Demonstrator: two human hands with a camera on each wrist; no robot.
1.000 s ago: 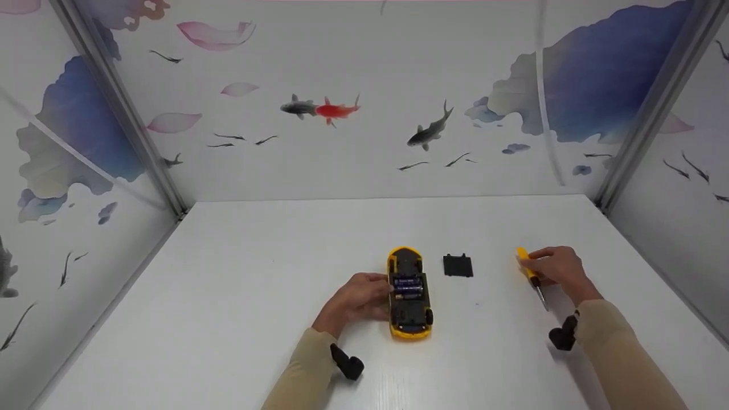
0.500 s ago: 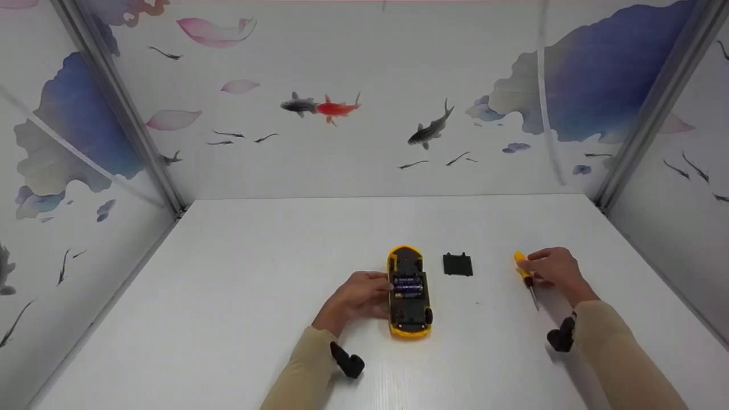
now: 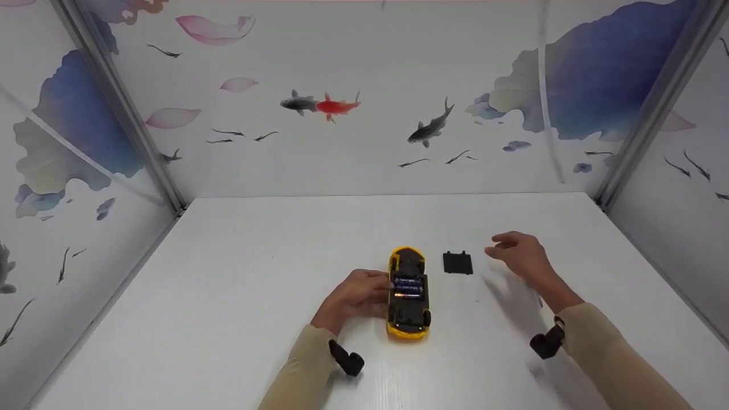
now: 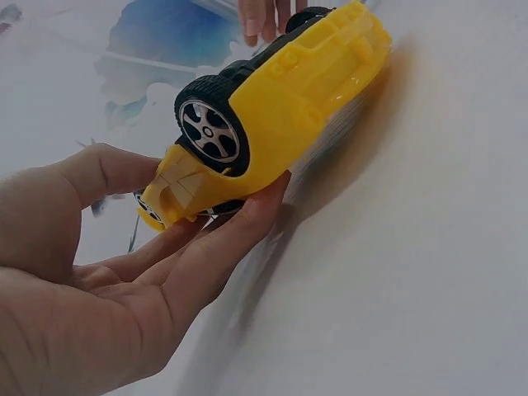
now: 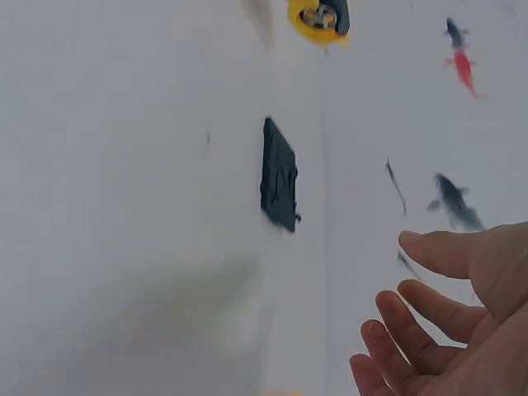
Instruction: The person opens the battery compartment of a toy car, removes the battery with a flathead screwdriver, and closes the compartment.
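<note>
Batteries (image 3: 408,287) lie exposed in the upturned yellow toy car (image 3: 409,313), which I see gripped by the left hand (image 3: 359,291) at the white table (image 3: 256,313), left of a black panel (image 3: 458,263), near which the right hand (image 3: 521,255) hangs, fingers relaxed and holding nothing.

A: Far wall (image 3: 353,171), left of centre?
B: Red fish (image 3: 337,107) touching a grey fish (image 3: 298,103); pink petals (image 3: 173,118) farther left.
A: Right of those?
B: Second grey fish (image 3: 431,128), then a large blue wash (image 3: 603,68).
A: Corners?
B: Left post (image 3: 122,105), right post (image 3: 658,105), both metal, by the white tabletop's (image 3: 239,285) far corners.
</note>
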